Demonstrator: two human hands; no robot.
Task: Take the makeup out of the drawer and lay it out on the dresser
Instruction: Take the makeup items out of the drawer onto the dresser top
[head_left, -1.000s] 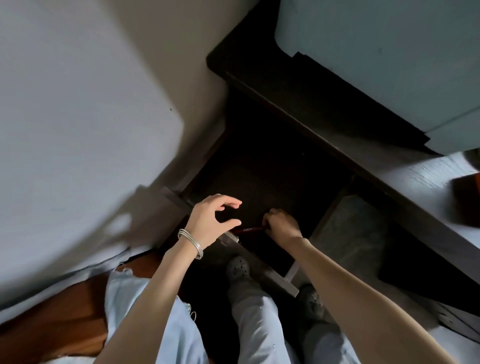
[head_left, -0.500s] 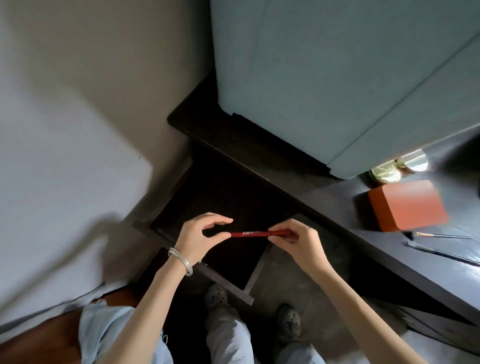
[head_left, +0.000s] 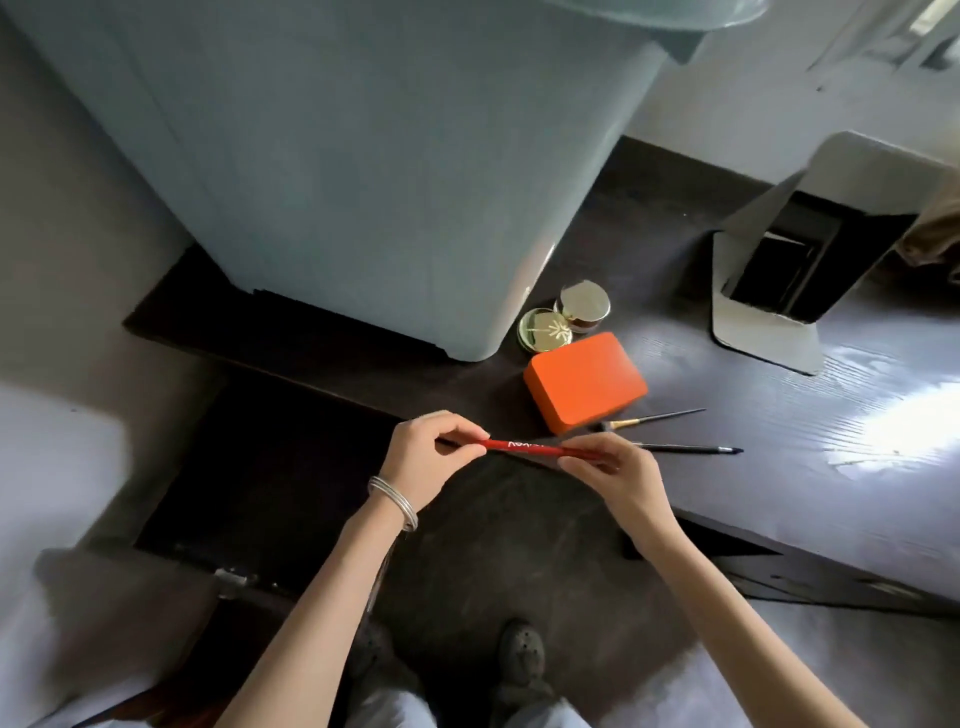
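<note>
Item held: red pencil (head_left: 524, 447), slim, with white lettering on the barrel, lying nearly level in the air above the front edge of the desk (head_left: 810, 467) and the open drawer (head_left: 270, 467).

Left hand (head_left: 421, 462): thumb and forefinger pinch the pencil's left end; a set of thin silver bangles (head_left: 393, 501) circles the wrist.

Right hand (head_left: 615, 475): fingertips pinch the pencil's right end, fingers curled over the barrel.

Drawer: dark, pulled out to the left below the desk top; its inside is in deep shadow and the contents cannot be made out.

On the desk, dark wood grain:
- orange case (head_left: 584, 382), rectangular with rounded corners, lying flat, closed.
- gold round compact (head_left: 545, 330), flat, just behind the case, with a pale leaf-like mark on the lid.
- small round jar (head_left: 583, 306), shiny lid, touching or nearly touching the compact.
- thin brush (head_left: 657, 417) with a gold ferrule, lying just right of the case.
- second thin dark brush (head_left: 685, 449), lying nearer the front edge, roughly parallel to the first, its left end hidden behind the right hand.
- pale blue plastic bin (head_left: 363, 182), large, standing at the back left.
- grey folding stand (head_left: 769, 291), at the back right, well apart from the makeup.

Below: the person's two shoes (head_left: 522, 654) on the floor.
</note>
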